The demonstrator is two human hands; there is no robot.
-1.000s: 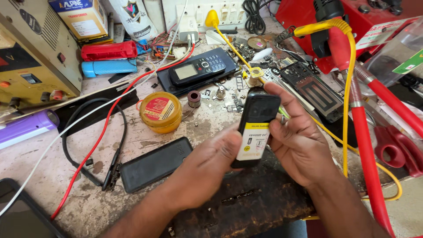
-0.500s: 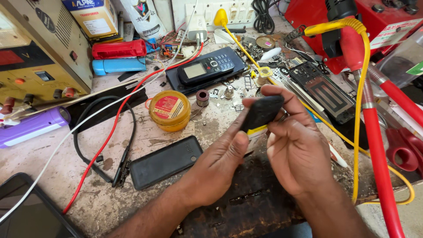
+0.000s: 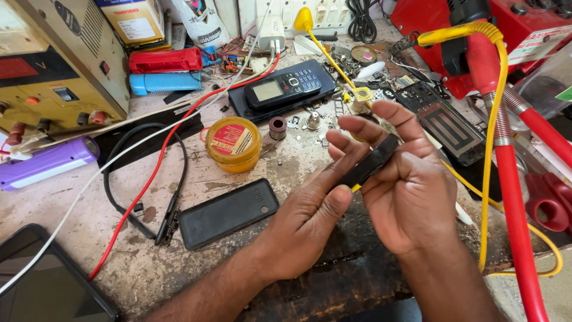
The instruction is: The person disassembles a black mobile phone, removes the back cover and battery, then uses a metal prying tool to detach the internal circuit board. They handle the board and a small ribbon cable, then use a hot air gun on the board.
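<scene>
Both my hands hold a small black phone body (image 3: 370, 165) above the workbench, seen edge-on and tilted. My left hand (image 3: 310, 217) pinches its lower end with thumb and fingers. My right hand (image 3: 405, 185) cradles the upper end, fingers spread over it. A black back cover (image 3: 228, 213) lies flat on the bench just left of my left hand. A black keypad phone (image 3: 285, 88) rests on a dark slab further back.
A round yellow tin (image 3: 233, 143) with a red label sits mid-bench. Red and black probe leads (image 3: 161, 173) cross the left side. A power supply (image 3: 53, 65) stands far left, a purple torch (image 3: 47, 161) beside it. Red and yellow hoses (image 3: 506, 179) run down the right. Small parts are scattered behind.
The phone body has turned from showing its yellow-labelled inside face to lying edge-on between my hands. My hands shifted slightly right.
</scene>
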